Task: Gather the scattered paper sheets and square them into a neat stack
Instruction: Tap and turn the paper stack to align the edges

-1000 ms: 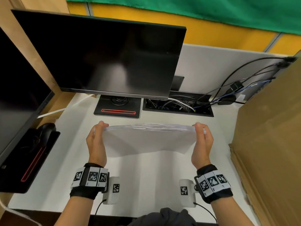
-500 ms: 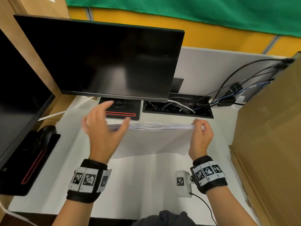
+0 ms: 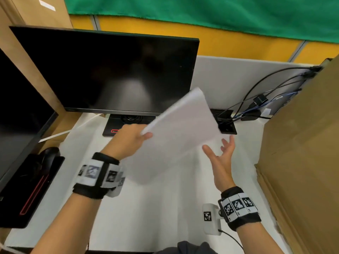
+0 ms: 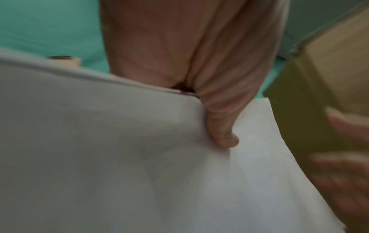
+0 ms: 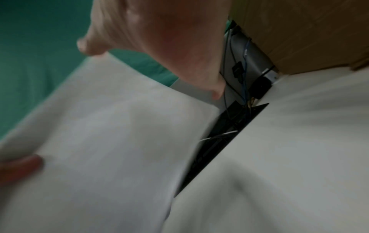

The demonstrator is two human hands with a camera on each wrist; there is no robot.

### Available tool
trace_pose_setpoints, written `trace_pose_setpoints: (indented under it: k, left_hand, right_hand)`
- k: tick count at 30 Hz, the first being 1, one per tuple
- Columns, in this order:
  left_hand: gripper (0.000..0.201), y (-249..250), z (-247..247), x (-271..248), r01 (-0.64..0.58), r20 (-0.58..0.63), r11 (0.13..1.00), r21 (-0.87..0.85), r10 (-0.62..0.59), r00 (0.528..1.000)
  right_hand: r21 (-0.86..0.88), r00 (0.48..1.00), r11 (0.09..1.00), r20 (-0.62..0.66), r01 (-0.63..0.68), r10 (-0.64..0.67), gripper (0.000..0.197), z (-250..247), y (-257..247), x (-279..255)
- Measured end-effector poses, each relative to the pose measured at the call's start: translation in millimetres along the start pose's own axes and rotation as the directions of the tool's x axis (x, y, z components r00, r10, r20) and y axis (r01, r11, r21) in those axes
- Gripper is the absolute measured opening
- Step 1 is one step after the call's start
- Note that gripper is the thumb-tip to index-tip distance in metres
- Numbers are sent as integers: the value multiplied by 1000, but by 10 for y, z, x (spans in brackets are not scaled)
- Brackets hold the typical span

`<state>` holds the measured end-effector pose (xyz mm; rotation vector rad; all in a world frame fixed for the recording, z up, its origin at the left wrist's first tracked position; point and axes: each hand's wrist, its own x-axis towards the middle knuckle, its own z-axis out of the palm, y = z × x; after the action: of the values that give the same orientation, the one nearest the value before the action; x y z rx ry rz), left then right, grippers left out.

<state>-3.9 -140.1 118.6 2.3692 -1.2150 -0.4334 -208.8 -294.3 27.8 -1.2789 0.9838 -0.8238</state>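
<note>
while left grip (image 3: 128,142) pinches paper stack (image 3: 176,136) edge, right grip (image 3: 221,158) splayed nr cardboard box (image 3: 302,153).

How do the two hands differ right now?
The left hand pinches the paper stack at its edge, thumb on top; the right hand holds nothing. The left hand's fingers close on the sheets; the right hand's are spread, palm up, beside the stack. Both wear black wristbands with square markers.

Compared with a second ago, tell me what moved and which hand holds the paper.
The paper stack, held level between both hands, has swung up tilted, blurred. The left hand regripped and now pinches its corner alone; the right hand let go and hangs open beside it. Monitor and cardboard box stayed put.
</note>
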Motion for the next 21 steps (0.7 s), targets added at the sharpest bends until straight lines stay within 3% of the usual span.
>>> trace_pose_setpoints:
  k: [1, 3, 5, 7, 8, 11, 15, 18, 21]
  left_hand:
    - [26, -77, -50, -71, 1, -35, 979, -205, -8, 999]
    - [20, -154, -69, -214, 13, -57, 838, -546, -53, 997]
    - [18, -195, 37, -310, 73, 3, 666, -742, -107, 994]
    - [20, -220, 172, -362, 122, 29, 592, -797, -163, 986]
    - [19, -229, 228, -373, 124, 5, 588, -799, -199, 980]
    - [24, -215, 302, -393, 25, -155, 594, -804, -250, 956]
    - [17, -65, 237, -400, -204, -366, 550, -810, -202, 908]
    - [20, -97, 335, -378, -214, -352, 458, -863, -242, 904]
    - [29, -258, 629, -372, -63, -235, 425, -903, -366, 900]
  right_hand:
    - [-11, 996, 998, 53, -64, 65, 109, 34, 17, 1]
    - [27, 961, 982, 211, -187, 177, 108, 125, -1, 19]
    - [108, 911, 961, 361, -254, 200, 79, 221, -93, 50]
    - [98, 904, 973, 400, -209, 153, 42, 310, -264, 29]
    - [83, 913, 983, 390, -161, 117, 32, 335, -344, 26]
    - [54, 935, 996, 343, 74, -88, 29, 348, -610, -30]
    - [100, 918, 951, 248, 292, -308, 28, 307, -873, -177]
    - [130, 919, 942, 213, 310, -332, 29, 257, -780, -277]
    - [24, 955, 983, 234, 182, -182, 27, 242, -407, -313]
